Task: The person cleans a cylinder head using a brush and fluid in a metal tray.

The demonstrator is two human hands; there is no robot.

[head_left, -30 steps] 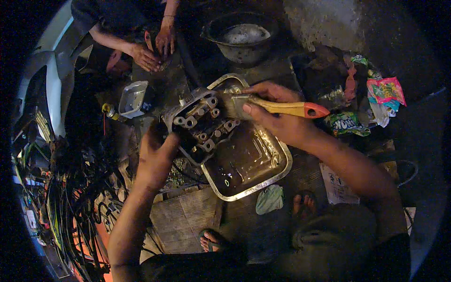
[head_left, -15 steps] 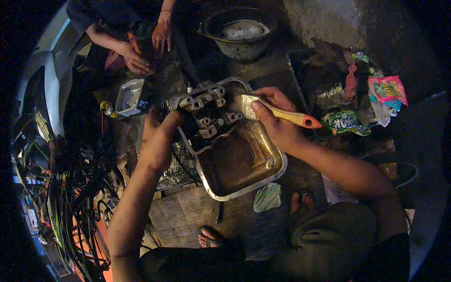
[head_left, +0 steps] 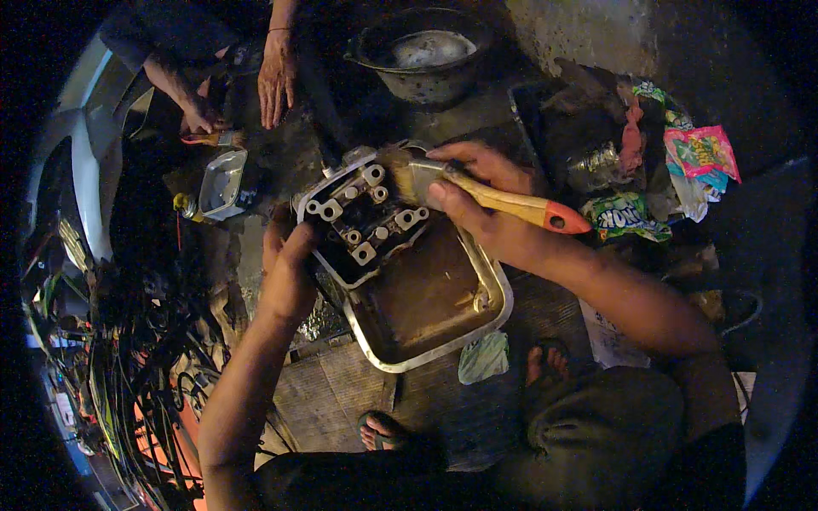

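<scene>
My left hand (head_left: 288, 266) grips the left edge of a metal engine cylinder head (head_left: 365, 253), its fingers partly hidden behind the part. The open side faces up, showing several bolt posts and a dark cavity. Beneath it lies a rectangular metal tray (head_left: 399, 367), with murky brown liquid in its bottom. My right hand (head_left: 486, 192) is closed around a paintbrush (head_left: 524, 205) with a wooden, red-tipped handle. The brush's bristles rest at the upper right edge of the cylinder head.
Across from me, another person's hand (head_left: 199, 116) holds a brush (head_left: 215, 139) above a small metal pan (head_left: 224, 204); their other hand (head_left: 277, 81) hangs beside it. A dark bucket (head_left: 426, 83) stands behind. Snack packets (head_left: 700, 155) lie right, tangled cables (head_left: 102, 341) left, a green cloth (head_left: 484, 358) near my foot.
The cylinder head has tilted so its inside faces me more. My brush has moved left and down to its edge. The other person's brush hand has moved left, over the small pan.
</scene>
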